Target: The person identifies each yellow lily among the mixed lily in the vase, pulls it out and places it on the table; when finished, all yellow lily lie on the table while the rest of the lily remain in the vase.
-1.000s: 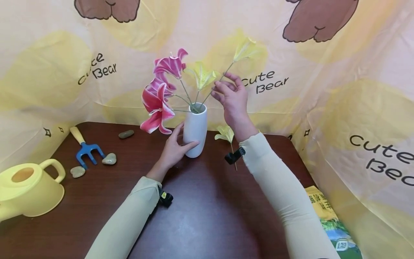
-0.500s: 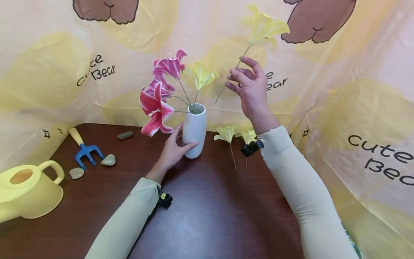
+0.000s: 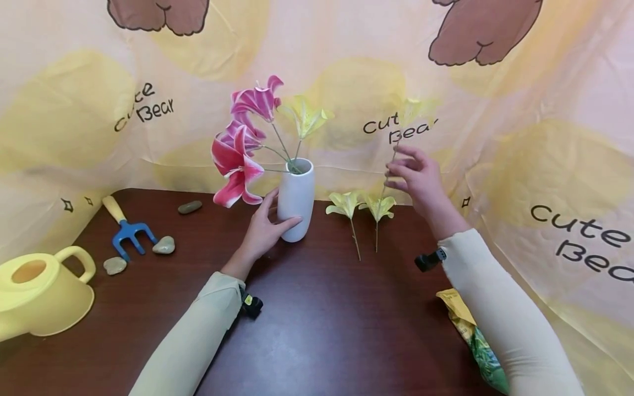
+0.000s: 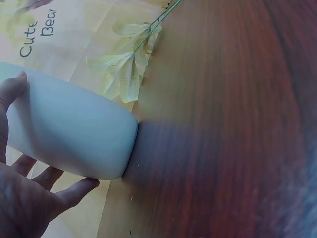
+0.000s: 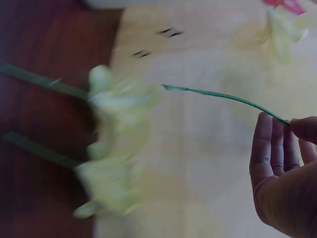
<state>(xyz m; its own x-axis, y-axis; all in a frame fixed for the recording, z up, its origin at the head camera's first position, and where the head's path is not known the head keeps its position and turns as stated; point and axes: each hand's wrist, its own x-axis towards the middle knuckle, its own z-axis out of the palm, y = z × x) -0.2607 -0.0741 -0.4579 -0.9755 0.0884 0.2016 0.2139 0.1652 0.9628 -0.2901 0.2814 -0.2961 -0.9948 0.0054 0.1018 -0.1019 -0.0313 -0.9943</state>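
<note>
My left hand (image 3: 264, 228) holds the white vase (image 3: 296, 203), which stands upright on the table; in the left wrist view the thumb and fingers (image 4: 74, 193) lie round its sides. Several pink lilies (image 3: 239, 168) and one yellow lily (image 3: 308, 118) lean out of its mouth. To the right of the vase, my right hand (image 3: 421, 176) pinches the stem (image 5: 223, 95) of another yellow lily (image 3: 413, 111), raised with its bloom upward and blending into the backdrop. Below and left of that hand lie two yellow lilies, one (image 3: 344, 204) beside the other (image 3: 378, 208).
On the dark wooden table (image 3: 317, 330), a yellow watering can (image 3: 49, 297) stands at left near a blue hand fork (image 3: 131, 231) and stones (image 3: 163, 245). A yellow-green bag (image 3: 477, 341) lies partly behind my right forearm. Printed cloth (image 3: 346, 165) hangs behind the table.
My right hand has drawn the yellow lily up out of the vase, then carried it right and downward. The left hand stays on the vase. The two lying lilies are now uncovered.
</note>
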